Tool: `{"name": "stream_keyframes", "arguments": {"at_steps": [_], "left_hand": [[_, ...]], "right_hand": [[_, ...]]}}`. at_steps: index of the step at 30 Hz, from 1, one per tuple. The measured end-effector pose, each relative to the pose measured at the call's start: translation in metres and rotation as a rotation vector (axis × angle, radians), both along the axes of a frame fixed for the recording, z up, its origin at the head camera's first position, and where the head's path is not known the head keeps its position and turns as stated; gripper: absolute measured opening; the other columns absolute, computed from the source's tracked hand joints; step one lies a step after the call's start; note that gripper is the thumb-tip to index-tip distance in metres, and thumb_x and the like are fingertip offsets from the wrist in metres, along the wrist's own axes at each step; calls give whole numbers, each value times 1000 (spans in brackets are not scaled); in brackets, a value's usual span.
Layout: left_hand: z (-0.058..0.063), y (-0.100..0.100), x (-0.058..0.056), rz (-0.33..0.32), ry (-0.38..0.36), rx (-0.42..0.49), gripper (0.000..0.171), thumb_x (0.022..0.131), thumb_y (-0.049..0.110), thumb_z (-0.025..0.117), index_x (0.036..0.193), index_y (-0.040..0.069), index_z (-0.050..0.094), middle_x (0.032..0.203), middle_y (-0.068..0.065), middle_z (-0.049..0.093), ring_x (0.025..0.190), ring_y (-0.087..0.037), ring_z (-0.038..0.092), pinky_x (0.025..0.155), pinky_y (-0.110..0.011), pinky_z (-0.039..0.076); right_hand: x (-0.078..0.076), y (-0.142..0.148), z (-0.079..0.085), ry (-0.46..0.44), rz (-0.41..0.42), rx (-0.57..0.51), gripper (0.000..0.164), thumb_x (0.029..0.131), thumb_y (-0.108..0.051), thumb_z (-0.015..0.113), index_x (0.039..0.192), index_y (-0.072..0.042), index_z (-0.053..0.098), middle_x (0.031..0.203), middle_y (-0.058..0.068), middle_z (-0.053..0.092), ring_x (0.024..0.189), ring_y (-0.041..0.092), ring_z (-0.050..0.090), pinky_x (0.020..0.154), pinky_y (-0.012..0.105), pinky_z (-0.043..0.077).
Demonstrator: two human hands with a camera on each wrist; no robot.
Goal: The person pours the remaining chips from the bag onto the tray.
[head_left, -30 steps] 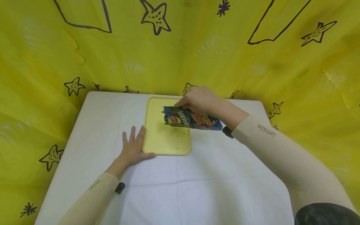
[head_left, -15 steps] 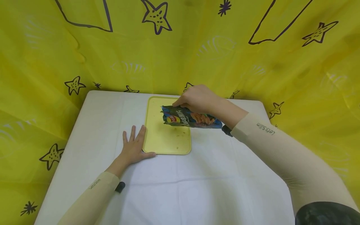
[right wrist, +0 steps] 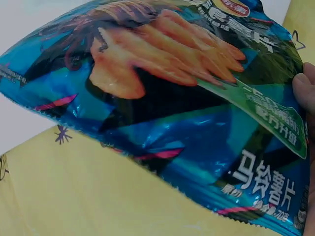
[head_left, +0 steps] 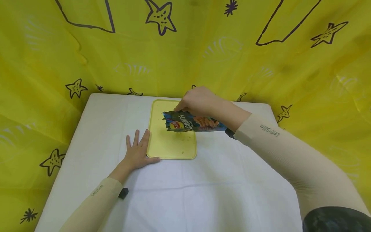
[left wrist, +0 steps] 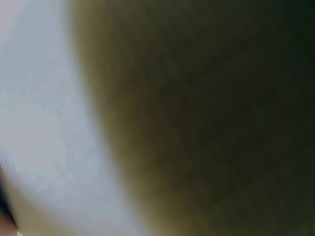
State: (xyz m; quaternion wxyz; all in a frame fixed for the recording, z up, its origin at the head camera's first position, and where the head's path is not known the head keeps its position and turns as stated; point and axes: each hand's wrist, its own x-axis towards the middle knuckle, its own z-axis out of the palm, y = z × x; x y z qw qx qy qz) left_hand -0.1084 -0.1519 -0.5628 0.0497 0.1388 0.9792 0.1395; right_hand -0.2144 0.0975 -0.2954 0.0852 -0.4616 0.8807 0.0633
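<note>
A blue and dark green potato chip bag (head_left: 193,123) lies sideways in the air, overlapping the right part of a yellow tray (head_left: 162,145) in the head view. My right hand (head_left: 200,101) grips its upper edge from above; the crinkled end points left. In the right wrist view the bag (right wrist: 162,113) fills most of the frame, its front picture showing, with a thumb (right wrist: 306,88) at the right border. My left hand (head_left: 136,154) is spread flat at the tray's front left corner, index finger and thumb along its edges. Small dark crumbs (head_left: 185,138) dot the tray.
A white cloth (head_left: 203,196) covers the table under the tray. Behind the table hangs a yellow curtain (head_left: 185,58) with drawn starfish. In the left wrist view a dark blurred shape (left wrist: 206,118) blocks most of the frame.
My right hand and the chip bag have shifted slightly to the left over the tray. My left hand and the tray stay where they were.
</note>
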Motion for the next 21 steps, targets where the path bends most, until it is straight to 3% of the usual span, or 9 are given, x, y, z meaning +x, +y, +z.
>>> {"name": "stream_keyframes", "arguments": {"at_steps": [13, 21], "left_hand": [[1, 0, 1, -13, 30, 14, 123, 62, 86, 43, 148, 10, -1, 154, -9, 4, 138, -37, -9, 100, -63, -12], [2, -1, 3, -5, 18, 6, 123, 62, 86, 43, 148, 10, -1, 154, -9, 4, 138, -37, -9, 100, -62, -12]], "right_hand": [[1, -2, 1, -21, -25, 20, 42, 85, -9, 63, 114, -38, 64, 96, -14, 68, 62, 10, 51, 51, 25, 40], [2, -1, 0, -16, 11, -7, 46, 83, -2, 62, 114, -36, 65, 94, -12, 68, 62, 12, 52, 51, 26, 41]]}}
